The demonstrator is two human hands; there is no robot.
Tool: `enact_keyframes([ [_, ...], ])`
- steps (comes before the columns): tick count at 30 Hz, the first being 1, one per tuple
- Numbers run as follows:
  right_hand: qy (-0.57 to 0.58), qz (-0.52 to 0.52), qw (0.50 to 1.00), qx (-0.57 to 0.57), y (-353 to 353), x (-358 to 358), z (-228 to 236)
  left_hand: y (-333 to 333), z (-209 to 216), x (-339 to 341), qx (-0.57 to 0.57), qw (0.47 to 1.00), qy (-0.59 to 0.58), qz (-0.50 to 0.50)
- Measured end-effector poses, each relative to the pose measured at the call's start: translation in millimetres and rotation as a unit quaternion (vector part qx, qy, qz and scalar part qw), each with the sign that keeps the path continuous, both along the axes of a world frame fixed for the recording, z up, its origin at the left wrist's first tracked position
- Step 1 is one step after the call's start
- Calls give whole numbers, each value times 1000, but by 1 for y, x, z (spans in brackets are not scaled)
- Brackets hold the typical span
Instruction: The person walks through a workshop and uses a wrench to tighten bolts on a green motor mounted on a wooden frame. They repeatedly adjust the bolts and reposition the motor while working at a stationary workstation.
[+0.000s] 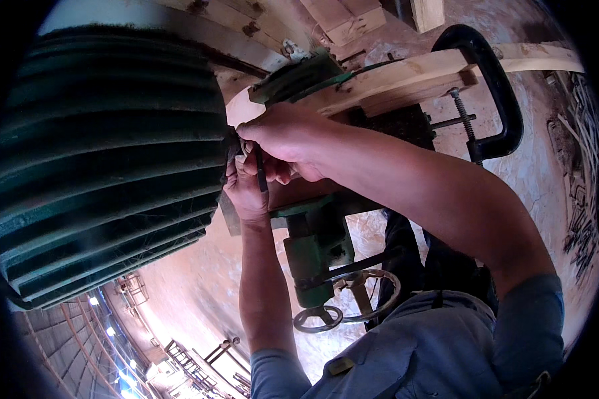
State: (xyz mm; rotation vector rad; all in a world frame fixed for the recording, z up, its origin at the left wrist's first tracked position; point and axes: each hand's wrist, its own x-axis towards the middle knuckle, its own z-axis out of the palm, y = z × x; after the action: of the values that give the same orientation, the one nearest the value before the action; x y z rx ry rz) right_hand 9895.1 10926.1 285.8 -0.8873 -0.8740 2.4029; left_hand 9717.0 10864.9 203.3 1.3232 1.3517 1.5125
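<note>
Both my hands meet at the end of a large dark green ribbed motor housing [113,139]. My left hand [248,194] reaches up from below, its fingers bent and closed beside the housing's edge. My right hand [287,136] comes across from the right, closed at the same spot, its fingertips partly hidden. Between them stands a narrow dark metal bar [261,171], a tool whose exact kind I cannot make out. What the fingers press against at the housing is mostly covered by the hands.
A black C-clamp [509,100] grips a long wooden board [406,73] at the upper right. Below my hands are a green machine bracket [306,259] and two handwheels [373,296]. Wood blocks [346,16] lie beyond; thin wood strips [582,193] are piled at far right.
</note>
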Motion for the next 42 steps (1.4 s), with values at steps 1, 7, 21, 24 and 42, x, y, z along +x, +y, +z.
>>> enact_keyframes([
  [1, -2, -13, 1000, 23, -1, 0, 1, 0, 0, 0, 18, 998, 67, 12],
  [7, 3, -93, 988, 123, -6, -2, -18, -3, 9, 15, -10, 998, -56, 31],
  [21, -201, -139, 653, 716, 7, 13, -43, -2, 15, 22, 3, 997, -58, -46],
  [24, -224, -82, 639, 732, 11, 16, -39, -1, 15, 18, -2, 998, -42, -56],
  [42, -210, -19, 594, 777, 22, 13, -32, -4, 14, 20, -8, 1000, -25, -8],
])
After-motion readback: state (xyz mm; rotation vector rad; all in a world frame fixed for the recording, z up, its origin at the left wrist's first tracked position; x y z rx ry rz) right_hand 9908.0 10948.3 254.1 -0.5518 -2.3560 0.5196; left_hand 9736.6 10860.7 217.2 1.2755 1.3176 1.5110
